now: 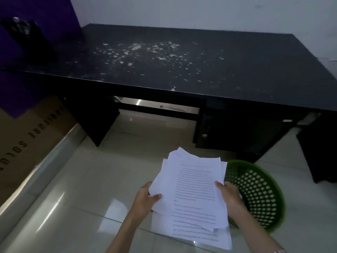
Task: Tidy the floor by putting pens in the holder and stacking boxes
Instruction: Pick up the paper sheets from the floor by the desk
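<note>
A loose stack of printed white papers (196, 187) is held above the tiled floor in front of the desk. My left hand (145, 199) grips its left edge, thumb on top. My right hand (230, 197) grips the right edge, thumb over the sheet. A dark pen holder (27, 36) stands at the far left of the black desk (182, 70), blurred. No pens are visible. A flat cardboard box (31, 139) with printed lettering leans at the left.
A green perforated plastic basket (259, 194) lies on the floor just right of the papers. The desktop is flecked with white specks. A locked drawer unit (237, 132) sits under the desk on the right. A purple panel (36, 13) stands at the upper left.
</note>
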